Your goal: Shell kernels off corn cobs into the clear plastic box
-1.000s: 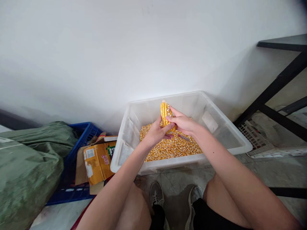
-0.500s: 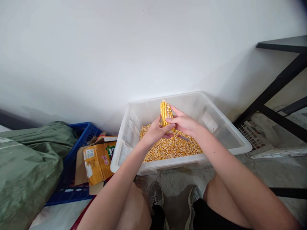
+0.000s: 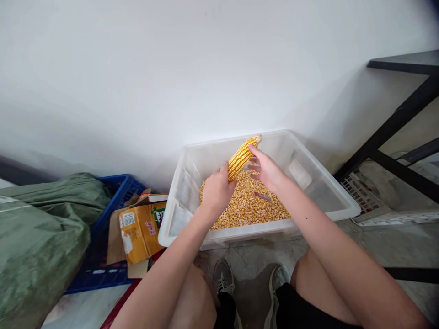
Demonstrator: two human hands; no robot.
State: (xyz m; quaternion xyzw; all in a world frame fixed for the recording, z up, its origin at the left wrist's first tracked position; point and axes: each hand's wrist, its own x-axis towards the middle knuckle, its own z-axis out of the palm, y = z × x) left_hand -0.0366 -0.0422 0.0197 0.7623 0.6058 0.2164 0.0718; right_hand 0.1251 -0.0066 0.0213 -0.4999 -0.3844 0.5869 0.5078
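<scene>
A yellow ear of corn (image 3: 241, 157) slants up to the right above a translucent plastic bin (image 3: 171, 224), its pale tip at the upper end. My left hand (image 3: 217, 189) is closed around its lower end. Near the tip, the thumb of my right hand (image 3: 267, 171) lies on the ear, while the other fingers curl loosely at its underside with gaps between them. Beneath both hands, loose corn kernels (image 3: 250, 210) cover the bin's floor. A small slim tool (image 3: 262, 196) with a reddish end rests on the kernels.
A blue crate (image 3: 120, 183) stands left of the bin, with a green sheet (image 3: 44, 242) over part of it. Flattened cardboard (image 3: 140, 233) lies between crate and bin. On the right are a black metal frame (image 3: 387, 123) and a white basket (image 3: 370, 201). A white wall (image 3: 219, 68) rises behind.
The ear of corn has turned from nearly upright to slanting right, showing a side full of kernels. My left hand has shifted its hold lower, and my right hand's fingers have loosened.
</scene>
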